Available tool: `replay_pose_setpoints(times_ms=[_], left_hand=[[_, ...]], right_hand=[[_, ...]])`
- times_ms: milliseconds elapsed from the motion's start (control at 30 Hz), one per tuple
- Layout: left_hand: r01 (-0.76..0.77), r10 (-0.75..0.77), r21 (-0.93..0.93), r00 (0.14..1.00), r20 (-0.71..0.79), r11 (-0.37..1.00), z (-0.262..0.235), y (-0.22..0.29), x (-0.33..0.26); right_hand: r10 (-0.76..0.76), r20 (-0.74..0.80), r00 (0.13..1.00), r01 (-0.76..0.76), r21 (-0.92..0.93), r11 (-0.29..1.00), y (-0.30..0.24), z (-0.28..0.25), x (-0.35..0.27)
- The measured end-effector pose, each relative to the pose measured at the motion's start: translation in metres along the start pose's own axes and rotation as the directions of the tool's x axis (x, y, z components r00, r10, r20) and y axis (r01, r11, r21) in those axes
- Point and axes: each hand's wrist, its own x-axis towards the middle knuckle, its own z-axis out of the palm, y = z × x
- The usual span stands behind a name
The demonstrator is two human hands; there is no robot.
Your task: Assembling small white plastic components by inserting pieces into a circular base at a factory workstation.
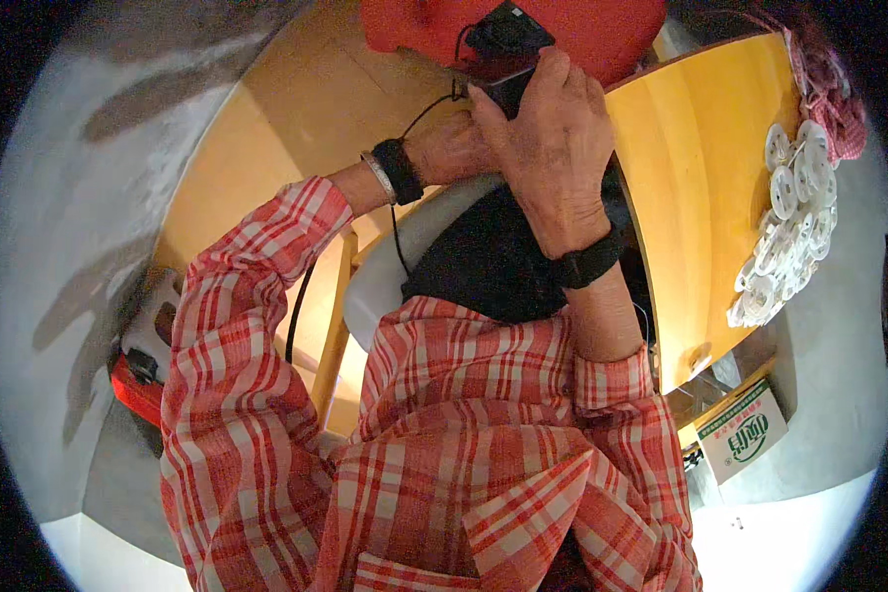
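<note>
Black device (508,44) is gripped by closed fingers of right hand (553,148); left hand (454,148) is tucked behind, grip cannot be told. White discs (784,237) are piled on yellow table (691,197).

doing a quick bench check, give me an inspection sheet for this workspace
surface: yellow wooden table, mostly bare.
job's things: small black device held up near a red object at the top edge.
clutter: pile of white round plastic discs on the table's right side; checked cloth beyond it.
hands: right hand wraps the black device; left hand touches it from behind; both wrists wear black bands.
cables: thin black wire hangs from the device.
surroundings: grey floor, white and green carton, red and black tool.
</note>
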Motion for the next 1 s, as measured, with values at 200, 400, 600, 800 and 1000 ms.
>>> replay_pose_setpoints(times_ms=[200,400,600,800,1000], left_hand=[[0.127,-0.083,-0.579,0.991,0.102,0.806,0.012,-0.010,-0.013],[-0.024,0.020,0.025,0.986,0.165,0.999,0.005,-0.004,-0.012],[-0.018,-0.009,0.075,0.935,0.353,0.997,-0.012,0.006,-0.002],[-0.226,0.202,0.184,0.969,0.140,0.957,-0.016,0.014,0.004],[0.141,-0.109,0.149,0.972,-0.208,0.979,-0.045,-0.005,-0.017]], right_hand=[[0.027,0.077,0.997,-0.015,-0.157,0.987,-0.008,0.011,-0.004],[0.083,0.110,0.990,-0.068,-0.131,0.989,-0.002,0.032,-0.006],[0.246,0.290,0.925,-0.219,-0.122,0.968,0.008,0.037,-0.005],[0.316,0.312,0.896,-0.373,0.145,0.916,0.026,0.051,-0.004],[0.306,0.488,0.817,-0.563,0.566,0.602,0.059,0.076,-0.010]])
